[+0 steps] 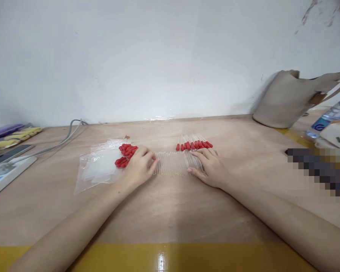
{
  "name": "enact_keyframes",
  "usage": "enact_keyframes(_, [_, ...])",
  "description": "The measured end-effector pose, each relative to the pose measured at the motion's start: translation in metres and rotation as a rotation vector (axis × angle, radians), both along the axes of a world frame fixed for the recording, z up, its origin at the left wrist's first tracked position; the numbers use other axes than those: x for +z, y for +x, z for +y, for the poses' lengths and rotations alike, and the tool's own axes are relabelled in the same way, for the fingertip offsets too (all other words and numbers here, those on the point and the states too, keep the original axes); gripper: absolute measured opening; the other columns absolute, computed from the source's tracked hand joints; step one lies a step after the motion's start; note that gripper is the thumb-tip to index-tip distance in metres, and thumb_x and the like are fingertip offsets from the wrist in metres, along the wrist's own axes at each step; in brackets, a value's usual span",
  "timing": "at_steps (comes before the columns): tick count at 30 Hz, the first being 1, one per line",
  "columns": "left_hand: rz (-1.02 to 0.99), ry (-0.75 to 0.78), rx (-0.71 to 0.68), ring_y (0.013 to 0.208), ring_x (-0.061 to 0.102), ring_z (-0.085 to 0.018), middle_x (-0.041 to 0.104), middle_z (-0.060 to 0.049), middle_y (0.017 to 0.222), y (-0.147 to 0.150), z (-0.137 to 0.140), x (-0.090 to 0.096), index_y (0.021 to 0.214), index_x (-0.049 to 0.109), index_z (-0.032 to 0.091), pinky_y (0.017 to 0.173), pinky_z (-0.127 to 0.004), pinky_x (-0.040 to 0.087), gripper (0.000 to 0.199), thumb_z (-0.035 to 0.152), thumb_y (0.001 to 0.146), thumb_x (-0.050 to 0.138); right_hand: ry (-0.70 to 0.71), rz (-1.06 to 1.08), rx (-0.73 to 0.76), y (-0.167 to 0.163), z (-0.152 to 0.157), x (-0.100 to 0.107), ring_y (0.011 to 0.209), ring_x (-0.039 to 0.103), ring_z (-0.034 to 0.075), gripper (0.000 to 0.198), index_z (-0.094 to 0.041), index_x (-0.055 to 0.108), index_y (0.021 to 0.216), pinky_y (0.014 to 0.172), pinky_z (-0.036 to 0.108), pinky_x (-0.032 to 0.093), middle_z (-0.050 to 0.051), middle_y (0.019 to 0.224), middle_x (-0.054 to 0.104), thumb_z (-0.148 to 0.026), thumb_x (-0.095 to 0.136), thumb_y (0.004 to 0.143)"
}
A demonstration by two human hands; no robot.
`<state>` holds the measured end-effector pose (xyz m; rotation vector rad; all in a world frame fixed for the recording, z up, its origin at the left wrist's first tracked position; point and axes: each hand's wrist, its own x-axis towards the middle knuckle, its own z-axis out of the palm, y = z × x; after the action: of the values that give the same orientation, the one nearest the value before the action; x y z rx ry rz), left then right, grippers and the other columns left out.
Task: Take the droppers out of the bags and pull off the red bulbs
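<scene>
A row of thin clear tubes (171,163) lies side by side on the table between my two hands. My left hand (140,165) rests at the left end of the row, fingers loosely curved, thumb and index tips touching or close to the tubes. At the right end, my right hand (211,166) lies with thumb and index finger spread apart over the tubes. Just behind the row is a group of droppers (194,144), clear tubes with red rubber bulbs facing me. Loose red rubber bulbs (127,150) are piled beside my left hand, which partly hides them.
Clear plastic bags (98,166) lie left of my left hand. Farther left are a white power strip (14,173), a grey cable (65,141), a phone (15,151) and yellow packets (17,136). On the right stand a beige bag (283,100) and a water bottle (328,119).
</scene>
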<state>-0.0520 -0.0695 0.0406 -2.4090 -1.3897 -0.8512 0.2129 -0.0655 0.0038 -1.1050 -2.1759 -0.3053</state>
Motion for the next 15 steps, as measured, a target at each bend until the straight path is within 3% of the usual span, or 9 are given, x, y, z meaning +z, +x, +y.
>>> enact_keyframes(5, [0.012, -0.083, -0.086, 0.079, 0.052, -0.017, 0.052, -0.004, 0.079, 0.049, 0.029, -0.002, 0.079, 0.058, 0.016, 0.074, -0.030, 0.043, 0.015, 0.029, 0.082, 0.052, -0.081, 0.151, -0.016, 0.004, 0.003, -0.001, 0.095, 0.050, 0.023, 0.035, -0.017, 0.055, 0.108, 0.082, 0.039, 0.036, 0.009, 0.103, 0.057, -0.041, 0.039, 0.088])
enact_keyframes(9, [0.133, -0.061, -0.048, 0.084, 0.050, -0.021, 0.053, -0.007, 0.081, 0.083, 0.057, 0.001, 0.077, 0.059, 0.016, 0.076, -0.034, 0.042, 0.021, 0.036, 0.079, 0.055, -0.085, 0.249, -0.028, 0.010, 0.007, -0.005, 0.095, 0.051, 0.022, 0.028, -0.018, 0.058, 0.100, 0.083, 0.038, 0.038, 0.007, 0.097, 0.058, -0.036, 0.039, 0.089])
enact_keyframes(15, [0.166, -0.161, -0.009, 0.087, 0.050, -0.023, 0.055, -0.008, 0.083, 0.105, 0.076, 0.000, 0.074, 0.061, 0.016, 0.079, -0.035, 0.040, 0.029, 0.043, 0.080, 0.053, -0.075, 0.244, -0.023, 0.011, 0.005, -0.005, 0.092, 0.052, 0.021, 0.025, -0.019, 0.059, 0.097, 0.083, 0.038, 0.038, 0.007, 0.093, 0.059, -0.034, 0.041, 0.088])
